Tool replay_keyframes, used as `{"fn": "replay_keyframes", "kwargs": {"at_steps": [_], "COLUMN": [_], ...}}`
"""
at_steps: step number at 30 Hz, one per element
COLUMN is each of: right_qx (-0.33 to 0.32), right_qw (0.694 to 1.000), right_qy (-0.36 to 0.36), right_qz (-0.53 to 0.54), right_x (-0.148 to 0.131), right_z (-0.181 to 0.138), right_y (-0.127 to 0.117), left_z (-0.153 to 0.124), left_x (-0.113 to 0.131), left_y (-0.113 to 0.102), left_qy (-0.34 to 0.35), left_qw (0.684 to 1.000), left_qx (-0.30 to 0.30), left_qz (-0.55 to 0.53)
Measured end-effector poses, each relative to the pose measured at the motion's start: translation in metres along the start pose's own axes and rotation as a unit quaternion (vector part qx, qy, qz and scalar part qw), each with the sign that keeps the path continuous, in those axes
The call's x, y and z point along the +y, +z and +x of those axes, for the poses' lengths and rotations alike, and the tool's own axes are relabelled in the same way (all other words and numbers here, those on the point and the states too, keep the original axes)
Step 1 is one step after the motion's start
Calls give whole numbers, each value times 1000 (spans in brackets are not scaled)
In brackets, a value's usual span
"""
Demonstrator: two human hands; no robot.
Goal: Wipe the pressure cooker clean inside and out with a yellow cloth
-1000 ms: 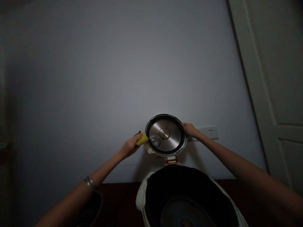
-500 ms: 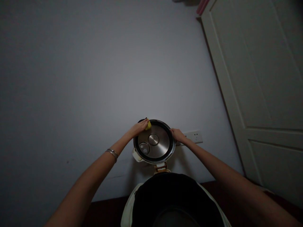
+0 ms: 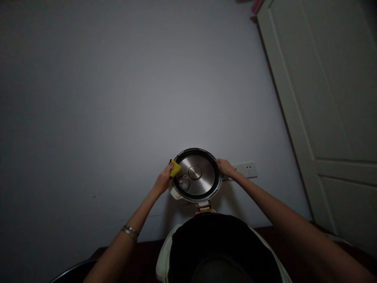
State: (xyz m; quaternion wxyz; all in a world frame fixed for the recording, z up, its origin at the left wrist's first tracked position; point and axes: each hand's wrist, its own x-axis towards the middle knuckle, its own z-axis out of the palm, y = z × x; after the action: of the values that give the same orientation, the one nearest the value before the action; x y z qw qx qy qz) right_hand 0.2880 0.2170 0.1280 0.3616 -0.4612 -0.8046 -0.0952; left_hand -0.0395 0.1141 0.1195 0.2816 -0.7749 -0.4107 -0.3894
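A rice cooker [image 3: 165, 255] stands in front of me with its hinged lid [image 3: 203, 173] raised, the round metal inner side facing me. At the lid's left rim, my left hand [image 3: 165, 179] is closed on a yellow sponge [image 3: 176, 169], which touches the edge there. My right hand [image 3: 225, 167] grips the lid's right rim, fingers partly hidden behind it. The dark inside of the cooker [image 3: 220, 243] lies open below the lid, joined to it by a hinge [image 3: 204, 206].
Behind the lid is a plain wall [image 3: 118, 98] with a white power socket strip [image 3: 247, 169] just right of my right hand. A panelled door [image 3: 330, 98] stands at the right. The rim of a dark round vessel [image 3: 70, 271] shows at bottom left.
My left hand has moved down and left with the sponge, from the lid's upper left to its left rim. My right hand keeps its hold. The view has shifted slightly.
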Motion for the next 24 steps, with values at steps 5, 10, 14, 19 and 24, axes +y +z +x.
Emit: {"fn": "replay_keyframes", "kwargs": {"at_steps": [5, 10, 14, 19, 24], "right_qx": [-5, -14, -23, -31, -33], "right_qw": [1000, 1000, 999, 999, 997], "right_qy": [12, 22, 24, 43, 68], "right_qz": [-5, 0, 4, 12, 26], "right_x": [1, -1, -3, -7, -10], "right_z": [3, 2, 0, 0, 3], "right_y": [1, 0, -3, -5, -4], "left_z": [-38, -75, -86, -75, -51], "left_x": [19, 42, 64, 87, 83], "left_y": [5, 6, 2, -14, -31], "left_qy": [-35, -60, -100, -150, -236], "left_qw": [999, 997, 991, 977, 933], "left_qx": [1, -36, -56, -60, 55], "left_qz": [-5, -30, -70, -143, -267]}}
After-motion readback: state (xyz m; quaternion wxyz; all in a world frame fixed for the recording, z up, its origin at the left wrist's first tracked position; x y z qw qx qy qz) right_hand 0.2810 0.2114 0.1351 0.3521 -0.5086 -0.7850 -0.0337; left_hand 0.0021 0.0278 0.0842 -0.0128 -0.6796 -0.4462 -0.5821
